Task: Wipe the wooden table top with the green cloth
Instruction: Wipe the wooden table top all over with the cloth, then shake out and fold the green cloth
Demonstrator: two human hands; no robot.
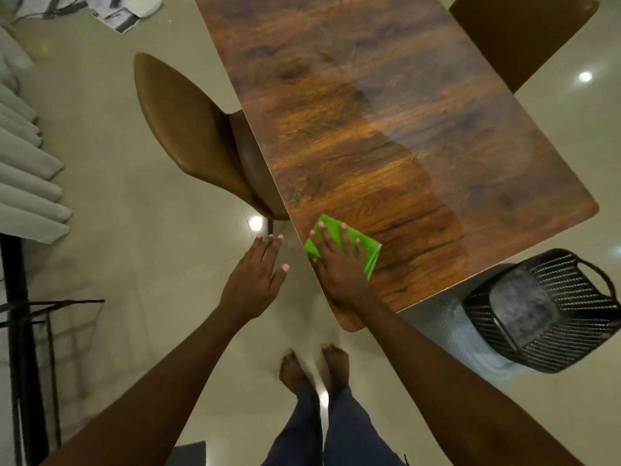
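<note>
green cloth [369, 255] is pressed flat on the wooden tabletop [386, 146], by its near left edge, under the right hand [339, 267], whose fingers [342, 237] are spread straight. the left hand [252, 284] is held open above the floor [134, 230], nothing gripped.

We see a bright green cloth [369, 255], plain and unpatterned. Our table [386, 129] is brown wood grain, with amber-orange bands running across it, broken by dark, near-black streaks and blotches. The left chair [178, 129] is tan brown, the far chair [517, 35] a darker brown. We note a black basket [571, 331] of ribbed lattice, a pale beige floor [134, 230], off-white curtains [27, 169], dark blue trousers [339, 428] and black-and-white printed papers [117, 16].
</note>
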